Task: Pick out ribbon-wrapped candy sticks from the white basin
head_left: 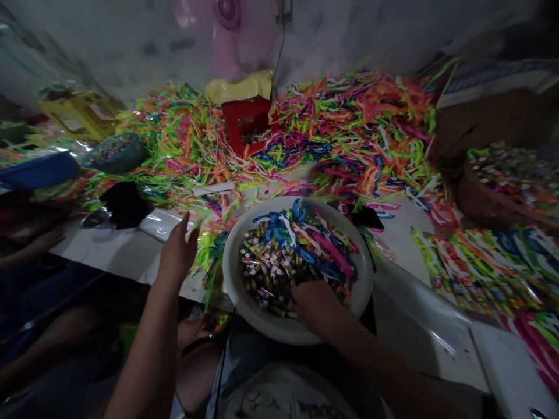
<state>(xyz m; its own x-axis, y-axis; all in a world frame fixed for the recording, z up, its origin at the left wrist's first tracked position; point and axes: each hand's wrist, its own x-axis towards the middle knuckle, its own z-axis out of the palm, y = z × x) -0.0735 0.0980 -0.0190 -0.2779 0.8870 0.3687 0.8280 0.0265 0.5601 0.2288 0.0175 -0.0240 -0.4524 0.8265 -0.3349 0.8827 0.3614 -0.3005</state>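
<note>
A wide white basin (231,273) rests near my lap at the table's front edge. Small cylinder-shaped pieces with printed wraps and white tips (275,262) fill its front and left. Blue, pink and white plastic strips (312,233) lie over the back and right of them. My right hand (317,305) reaches into the basin, its fingers hidden low among the small pieces. Left of the basin, my left hand (177,253) is raised over the table edge with fingers extended and apart, near yellow-green strips (212,250). Nothing shows in it.
Colourful strips (371,116) heap along the wall around a red stool (240,125). A blue-green bowl (116,152), a blue tray (39,170) and a yellow stool (78,113) stand left. At right are a full basket (489,203) and rows of strips (484,256). Another person's hand (48,240) is far left.
</note>
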